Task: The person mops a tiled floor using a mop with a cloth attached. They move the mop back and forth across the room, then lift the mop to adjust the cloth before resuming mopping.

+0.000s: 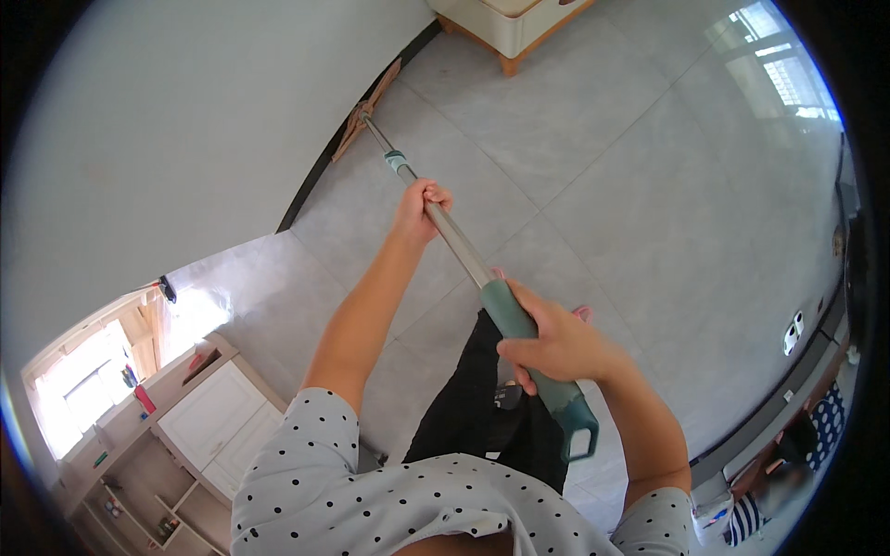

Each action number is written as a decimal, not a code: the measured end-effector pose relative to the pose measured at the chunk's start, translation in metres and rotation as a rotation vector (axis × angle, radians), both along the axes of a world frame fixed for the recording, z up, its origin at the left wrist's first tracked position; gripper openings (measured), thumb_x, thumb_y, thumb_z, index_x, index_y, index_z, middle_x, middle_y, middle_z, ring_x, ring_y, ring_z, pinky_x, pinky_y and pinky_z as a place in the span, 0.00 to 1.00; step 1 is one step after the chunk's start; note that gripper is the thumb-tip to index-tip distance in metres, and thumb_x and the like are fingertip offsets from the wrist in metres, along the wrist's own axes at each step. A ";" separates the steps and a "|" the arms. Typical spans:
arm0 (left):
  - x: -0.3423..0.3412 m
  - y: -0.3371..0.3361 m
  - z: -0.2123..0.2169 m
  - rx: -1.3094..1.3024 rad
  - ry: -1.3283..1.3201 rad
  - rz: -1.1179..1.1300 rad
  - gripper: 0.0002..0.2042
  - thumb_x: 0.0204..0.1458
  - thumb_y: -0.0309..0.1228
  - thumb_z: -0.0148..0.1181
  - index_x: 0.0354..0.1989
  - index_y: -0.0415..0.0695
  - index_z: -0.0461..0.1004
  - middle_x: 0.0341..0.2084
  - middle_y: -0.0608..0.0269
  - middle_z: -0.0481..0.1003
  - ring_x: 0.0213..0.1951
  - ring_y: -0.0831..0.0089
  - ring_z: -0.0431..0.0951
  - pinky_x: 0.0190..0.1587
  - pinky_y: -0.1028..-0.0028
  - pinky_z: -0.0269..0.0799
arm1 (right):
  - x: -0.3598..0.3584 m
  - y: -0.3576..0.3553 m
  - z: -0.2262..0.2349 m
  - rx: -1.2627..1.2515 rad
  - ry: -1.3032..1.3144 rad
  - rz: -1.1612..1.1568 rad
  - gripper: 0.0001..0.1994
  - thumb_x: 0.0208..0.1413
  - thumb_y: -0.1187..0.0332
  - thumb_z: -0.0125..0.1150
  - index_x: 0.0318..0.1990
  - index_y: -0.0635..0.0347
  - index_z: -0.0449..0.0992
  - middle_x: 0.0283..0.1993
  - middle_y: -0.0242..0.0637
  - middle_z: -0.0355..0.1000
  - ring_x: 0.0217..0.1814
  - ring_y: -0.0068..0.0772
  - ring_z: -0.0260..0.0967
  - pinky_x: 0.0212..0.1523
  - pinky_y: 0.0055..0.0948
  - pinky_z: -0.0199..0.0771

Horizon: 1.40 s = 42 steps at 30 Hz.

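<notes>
A long mop with a silver metal pole (459, 246) and a teal grip reaches from my body toward the wall. Its flat brown mop head (363, 116) lies on the grey tiled floor against the dark baseboard. My left hand (422, 208) is closed around the metal pole partway down. My right hand (556, 343) grips the teal handle (519, 324) near its top end, close to my body.
A white wall (185, 120) runs along the left with a dark baseboard (320, 167). A white and wood cabinet (510, 23) stands at the far end. White cupboards and shelves (204, 417) are at lower left. Grey floor tiles (667, 185) spread to the right.
</notes>
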<state>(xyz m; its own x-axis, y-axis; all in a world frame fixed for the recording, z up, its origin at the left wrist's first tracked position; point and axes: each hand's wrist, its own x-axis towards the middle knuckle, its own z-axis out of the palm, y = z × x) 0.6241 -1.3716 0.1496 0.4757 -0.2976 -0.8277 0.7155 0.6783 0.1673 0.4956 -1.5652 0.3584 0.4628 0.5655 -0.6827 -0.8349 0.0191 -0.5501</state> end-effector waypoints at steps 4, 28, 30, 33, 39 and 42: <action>-0.010 0.010 -0.001 -0.003 -0.018 -0.088 0.12 0.44 0.22 0.44 0.12 0.47 0.53 0.08 0.71 0.56 0.14 0.80 0.57 0.20 0.79 0.54 | -0.010 0.004 0.002 -0.019 0.061 0.000 0.32 0.46 0.76 0.48 0.58 0.66 0.40 0.20 0.37 0.65 0.17 0.27 0.66 0.20 0.27 0.68; -0.082 0.200 -0.023 0.291 -0.049 0.069 0.13 0.44 0.23 0.46 0.12 0.48 0.53 0.09 0.71 0.55 0.14 0.80 0.58 0.19 0.81 0.54 | -0.034 0.129 -0.068 0.410 0.174 -0.024 0.25 0.45 0.76 0.49 0.52 0.67 0.51 0.22 0.35 0.61 0.18 0.25 0.63 0.21 0.25 0.68; -0.089 0.213 -0.026 0.278 -0.041 0.101 0.13 0.44 0.23 0.46 0.12 0.47 0.53 0.09 0.70 0.56 0.14 0.80 0.58 0.19 0.81 0.54 | -0.041 0.146 -0.071 0.421 0.200 -0.017 0.26 0.44 0.76 0.50 0.52 0.67 0.50 0.24 0.36 0.60 0.18 0.25 0.63 0.21 0.27 0.68; -0.097 0.229 -0.030 0.244 0.001 0.175 0.13 0.44 0.22 0.46 0.12 0.47 0.53 0.09 0.70 0.56 0.14 0.81 0.58 0.19 0.81 0.55 | -0.051 0.171 -0.076 0.400 0.198 -0.010 0.27 0.44 0.76 0.50 0.54 0.67 0.49 0.24 0.36 0.60 0.19 0.26 0.63 0.20 0.27 0.68; -0.106 0.223 -0.037 0.374 -0.067 -0.001 0.13 0.44 0.21 0.44 0.12 0.47 0.53 0.09 0.70 0.55 0.14 0.79 0.57 0.20 0.79 0.57 | -0.063 0.156 -0.071 0.383 0.257 -0.109 0.29 0.44 0.77 0.49 0.56 0.66 0.49 0.22 0.35 0.60 0.18 0.25 0.62 0.19 0.26 0.66; -0.097 0.162 -0.013 0.353 -0.002 0.023 0.11 0.43 0.20 0.43 0.13 0.46 0.54 0.09 0.70 0.54 0.14 0.78 0.57 0.20 0.77 0.59 | -0.057 0.102 -0.047 0.349 0.226 -0.086 0.29 0.44 0.78 0.48 0.57 0.64 0.48 0.19 0.34 0.60 0.15 0.25 0.61 0.18 0.26 0.65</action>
<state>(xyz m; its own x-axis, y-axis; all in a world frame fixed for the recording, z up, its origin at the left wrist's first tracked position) 0.5273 -1.2092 0.1368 0.4807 0.0175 -0.8767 0.7002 0.5942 0.3958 0.4390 -1.4629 0.3110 0.3789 0.7466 -0.5469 -0.9210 0.2465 -0.3017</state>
